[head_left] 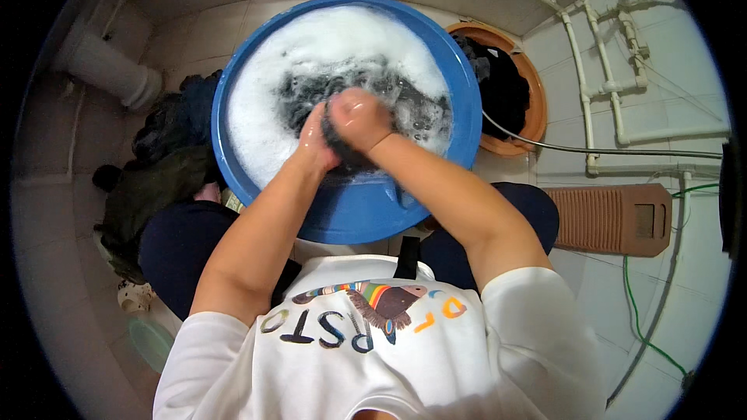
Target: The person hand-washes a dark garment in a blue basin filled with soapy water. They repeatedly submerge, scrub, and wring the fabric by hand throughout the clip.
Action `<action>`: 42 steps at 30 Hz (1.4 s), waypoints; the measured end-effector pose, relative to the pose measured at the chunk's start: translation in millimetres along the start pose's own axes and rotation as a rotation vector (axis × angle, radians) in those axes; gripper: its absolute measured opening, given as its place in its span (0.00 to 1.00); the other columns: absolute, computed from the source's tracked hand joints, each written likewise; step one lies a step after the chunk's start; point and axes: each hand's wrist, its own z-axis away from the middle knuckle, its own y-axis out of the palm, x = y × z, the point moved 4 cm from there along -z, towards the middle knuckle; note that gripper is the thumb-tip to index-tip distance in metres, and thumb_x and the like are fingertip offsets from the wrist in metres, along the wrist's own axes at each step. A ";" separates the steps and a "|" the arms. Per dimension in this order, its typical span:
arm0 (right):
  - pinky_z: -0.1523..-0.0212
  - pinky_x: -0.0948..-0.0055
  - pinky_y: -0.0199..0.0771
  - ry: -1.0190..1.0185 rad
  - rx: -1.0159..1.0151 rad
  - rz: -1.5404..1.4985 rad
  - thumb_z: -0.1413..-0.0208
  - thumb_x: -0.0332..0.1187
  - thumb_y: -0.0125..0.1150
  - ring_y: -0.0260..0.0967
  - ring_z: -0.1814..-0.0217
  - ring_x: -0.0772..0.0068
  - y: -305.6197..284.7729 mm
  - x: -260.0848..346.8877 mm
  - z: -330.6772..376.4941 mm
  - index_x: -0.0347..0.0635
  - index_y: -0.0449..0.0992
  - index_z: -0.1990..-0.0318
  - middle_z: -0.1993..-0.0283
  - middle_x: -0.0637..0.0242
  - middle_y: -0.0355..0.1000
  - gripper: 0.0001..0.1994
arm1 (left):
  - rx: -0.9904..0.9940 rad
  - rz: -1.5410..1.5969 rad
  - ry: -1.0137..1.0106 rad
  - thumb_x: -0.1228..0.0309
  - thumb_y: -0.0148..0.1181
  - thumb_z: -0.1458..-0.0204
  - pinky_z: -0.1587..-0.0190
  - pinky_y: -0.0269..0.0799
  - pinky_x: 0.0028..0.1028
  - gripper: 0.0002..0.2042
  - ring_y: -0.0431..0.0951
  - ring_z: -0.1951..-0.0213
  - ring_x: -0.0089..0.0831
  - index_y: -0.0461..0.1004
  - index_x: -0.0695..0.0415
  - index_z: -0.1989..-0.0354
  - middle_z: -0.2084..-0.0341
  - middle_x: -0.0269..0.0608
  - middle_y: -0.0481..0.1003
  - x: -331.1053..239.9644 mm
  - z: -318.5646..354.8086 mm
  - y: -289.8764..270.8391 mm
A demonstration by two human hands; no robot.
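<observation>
A large blue basin (467, 113) in front of me holds dark water topped with thick white suds (261, 101). Over its near half, my left hand (315, 141) and my right hand (359, 118) press together around a dark wet cloth (336, 140). The right hand is curled into a fist and slightly blurred by motion. On the left hand, the fingers close around the cloth from the other side. More dark fabric (299, 93) seems to show in the water past my hands, though foam hides its shape.
Dark clothes (510, 93) fill an orange-brown basin (537, 120) at the far right. A brown washboard (595, 220) lies to the right. A thin grey hose (607, 148) runs into the blue basin. Dark garments (167, 175) are heaped at left. Pipes (580, 85) line the right wall.
</observation>
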 end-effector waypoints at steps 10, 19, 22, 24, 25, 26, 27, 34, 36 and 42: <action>0.69 0.63 0.67 -0.022 -0.166 0.257 0.51 0.43 0.52 0.65 0.71 0.53 -17.1 -50.4 -18.7 0.42 0.70 0.80 0.76 0.57 0.64 0.15 | 0.162 0.001 -0.017 0.48 0.45 0.53 0.50 0.63 0.39 0.23 0.70 0.55 0.38 0.72 0.54 0.61 0.58 0.42 0.72 -2.2 -7.1 7.8; 0.47 0.62 0.60 0.559 0.722 0.117 0.72 0.67 0.60 0.62 0.46 0.54 -15.4 -160.7 -5.2 0.39 0.67 0.49 0.52 0.44 0.65 0.46 | 0.023 0.290 0.318 0.60 0.47 0.48 0.43 0.54 0.43 0.18 0.67 0.51 0.43 0.68 0.61 0.56 0.55 0.45 0.69 -53.1 -33.2 -31.3; 0.47 0.64 0.61 0.732 0.740 0.074 0.68 0.61 0.62 0.61 0.46 0.51 -31.5 -164.1 -10.9 0.38 0.67 0.50 0.49 0.44 0.62 0.41 | -0.038 0.197 0.273 0.61 0.47 0.48 0.43 0.55 0.42 0.18 0.68 0.51 0.42 0.67 0.62 0.56 0.54 0.45 0.69 -46.6 -45.6 -41.0; 0.51 0.65 0.65 0.807 0.403 0.358 0.59 0.44 0.60 0.64 0.50 0.52 -44.8 -130.8 -14.0 0.38 0.68 0.54 0.53 0.51 0.67 0.25 | 0.005 0.179 0.249 0.60 0.48 0.48 0.45 0.58 0.39 0.17 0.68 0.52 0.40 0.67 0.61 0.56 0.56 0.43 0.70 -32.6 -41.1 -35.3; 0.52 0.63 0.65 0.767 0.197 0.267 0.58 0.40 0.59 0.64 0.50 0.52 -36.9 -121.6 -10.9 0.40 0.67 0.54 0.54 0.54 0.67 0.23 | 0.073 0.153 0.263 0.58 0.48 0.48 0.45 0.58 0.39 0.18 0.68 0.52 0.40 0.68 0.61 0.57 0.55 0.44 0.70 -28.1 -40.7 -31.6; 0.52 0.62 0.64 0.717 -0.001 0.178 0.58 0.36 0.58 0.63 0.51 0.52 -28.0 -114.3 -7.7 0.41 0.65 0.53 0.55 0.56 0.67 0.22 | 0.139 0.131 0.279 0.56 0.49 0.48 0.45 0.57 0.39 0.19 0.68 0.52 0.39 0.68 0.61 0.57 0.55 0.44 0.69 -25.1 -42.2 -29.4; 0.52 0.61 0.64 0.575 0.006 0.170 0.58 0.33 0.56 0.63 0.51 0.52 -19.1 -92.1 -7.8 0.43 0.64 0.53 0.55 0.57 0.66 0.21 | 0.158 0.132 0.253 0.55 0.49 0.49 0.45 0.58 0.39 0.20 0.69 0.53 0.39 0.68 0.61 0.57 0.55 0.44 0.69 -23.3 -37.4 -23.1; 0.63 0.63 0.67 -0.295 0.155 -0.277 0.67 0.29 0.52 0.66 0.64 0.56 -10.6 65.7 21.4 0.48 0.70 0.65 0.66 0.61 0.68 0.15 | 0.368 -0.107 0.088 0.39 0.42 0.54 0.53 0.66 0.39 0.30 0.71 0.62 0.40 0.71 0.56 0.65 0.65 0.47 0.72 -35.1 -43.0 -39.9; 0.66 0.66 0.68 -0.464 0.248 -0.218 0.69 0.29 0.53 0.66 0.65 0.60 -9.7 85.9 38.2 0.47 0.71 0.67 0.69 0.61 0.67 0.14 | 0.479 -0.097 0.142 0.40 0.38 0.52 0.54 0.67 0.38 0.29 0.72 0.63 0.40 0.71 0.56 0.65 0.65 0.48 0.72 -34.9 -68.5 -64.5; 0.78 0.62 0.65 -0.298 -0.125 -0.014 0.62 0.35 0.57 0.66 0.79 0.57 -3.3 20.0 8.8 0.45 0.68 0.85 0.80 0.62 0.67 0.08 | -0.002 -0.248 0.326 0.58 0.38 0.45 0.56 0.68 0.39 0.17 0.72 0.62 0.36 0.69 0.56 0.60 0.63 0.43 0.72 -14.3 -29.7 -31.6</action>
